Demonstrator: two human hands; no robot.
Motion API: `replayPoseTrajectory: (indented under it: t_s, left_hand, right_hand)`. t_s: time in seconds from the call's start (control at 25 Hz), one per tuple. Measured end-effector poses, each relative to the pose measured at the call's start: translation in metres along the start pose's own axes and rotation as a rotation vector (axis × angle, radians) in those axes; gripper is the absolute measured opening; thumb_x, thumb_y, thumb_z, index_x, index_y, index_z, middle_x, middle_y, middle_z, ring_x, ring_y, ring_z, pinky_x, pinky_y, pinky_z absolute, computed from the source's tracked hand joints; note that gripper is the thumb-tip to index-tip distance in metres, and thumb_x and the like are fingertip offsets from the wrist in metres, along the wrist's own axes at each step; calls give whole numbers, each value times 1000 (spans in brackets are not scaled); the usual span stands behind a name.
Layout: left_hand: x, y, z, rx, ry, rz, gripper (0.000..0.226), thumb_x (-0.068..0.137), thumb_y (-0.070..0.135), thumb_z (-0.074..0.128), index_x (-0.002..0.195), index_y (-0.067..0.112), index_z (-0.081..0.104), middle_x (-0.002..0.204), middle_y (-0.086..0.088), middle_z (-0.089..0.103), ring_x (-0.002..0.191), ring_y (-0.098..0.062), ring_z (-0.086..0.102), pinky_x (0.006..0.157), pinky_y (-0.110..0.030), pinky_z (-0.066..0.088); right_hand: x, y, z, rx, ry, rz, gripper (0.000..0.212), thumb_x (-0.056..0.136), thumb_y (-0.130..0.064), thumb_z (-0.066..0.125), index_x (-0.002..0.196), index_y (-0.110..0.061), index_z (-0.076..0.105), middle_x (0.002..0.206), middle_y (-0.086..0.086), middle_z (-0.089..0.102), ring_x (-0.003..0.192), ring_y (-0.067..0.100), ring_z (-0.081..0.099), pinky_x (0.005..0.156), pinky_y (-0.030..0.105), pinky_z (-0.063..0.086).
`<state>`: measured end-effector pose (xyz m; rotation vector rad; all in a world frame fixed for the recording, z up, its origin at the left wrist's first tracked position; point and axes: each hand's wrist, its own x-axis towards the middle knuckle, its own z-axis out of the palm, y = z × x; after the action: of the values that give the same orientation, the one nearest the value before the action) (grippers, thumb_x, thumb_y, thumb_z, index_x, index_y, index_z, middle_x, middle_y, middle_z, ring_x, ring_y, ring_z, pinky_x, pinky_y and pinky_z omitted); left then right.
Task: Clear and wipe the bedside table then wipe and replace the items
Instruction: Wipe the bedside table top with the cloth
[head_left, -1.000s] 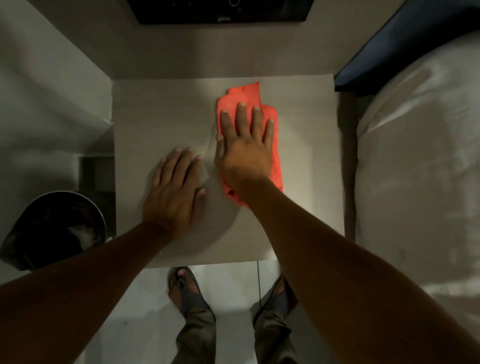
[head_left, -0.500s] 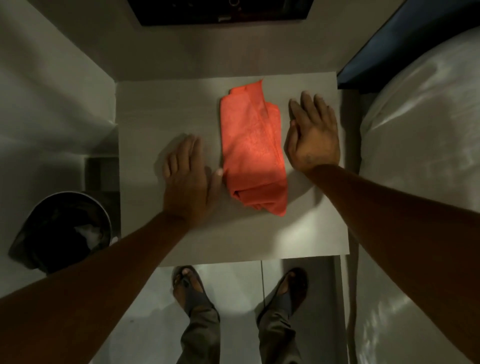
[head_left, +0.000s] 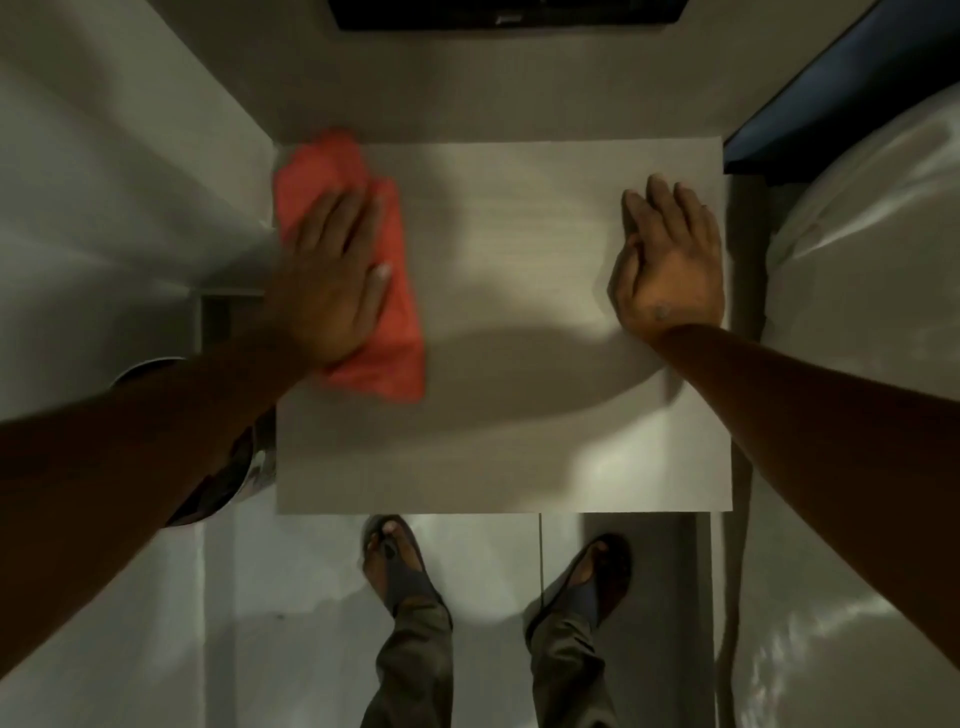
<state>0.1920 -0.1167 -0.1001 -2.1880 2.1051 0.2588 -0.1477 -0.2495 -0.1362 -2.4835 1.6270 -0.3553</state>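
Observation:
The pale bedside table (head_left: 519, 441) fills the middle of the head view, with only the cloth lying on its top. A folded red-orange cloth (head_left: 397, 306) lies at the table's far left edge. My left hand (head_left: 332, 275) presses flat on the cloth, fingers pointing away from me. My right hand (head_left: 670, 260) rests flat on the bare tabletop near the right edge, fingers together, holding nothing.
A white-covered bed (head_left: 857, 364) runs along the right side. A dark round bin (head_left: 234, 467) stands on the floor at the left, mostly hidden under my left forearm. A white wall closes in the left. My sandalled feet (head_left: 400, 561) stand at the table's near edge.
The cloth went from under my right hand to under my left hand and slid from the middle to the far left edge. My right hand moved to the right edge.

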Motion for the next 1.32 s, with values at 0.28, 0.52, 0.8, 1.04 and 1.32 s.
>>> replayPoseTrajectory:
  t_s: [0.28,0.52,0.8,1.04,1.32]
  left_hand:
    - [-102,172,29,-213,-69,237,68,101,42,35,161,12,23,169,-15,20,158,-38,15,123,-57,23]
    - [-30,56,24,-119,58,28,65,105,45,29,159,10,27,167,-17,28,154,-40,25,124,-54,23]
    - [-164,116,50,-149,-60,27,83,97,60,35,162,13,15,171,-16,13,158,-40,8,127,-59,13]
    - [-64,206,39,-243,53,164,77,95,54,47,159,14,30,166,-15,30,155,-41,23,124,-56,23]
    - [-85,51,33,-182,65,-327,78,99,58,35,159,11,22,167,-20,24,154,-44,18,124,-59,18]
  right_hand:
    - [0,-3,-2,9,10,24,55,97,-34,37,149,-17,44,158,12,39,148,34,30,122,49,22]
    - [-3,0,3,-2,41,14,53,98,-34,39,148,-18,46,157,12,42,146,35,34,120,50,25]
    - [-2,-6,-2,-12,-4,27,55,97,-34,37,149,-17,45,158,12,39,148,34,31,121,50,23]
    - [-1,-4,-1,-13,8,34,54,97,-33,37,148,-16,46,158,12,40,148,34,31,121,49,24]
    - [0,-4,-1,-34,-19,25,56,98,-39,35,149,-17,43,159,12,38,148,34,30,121,51,24]
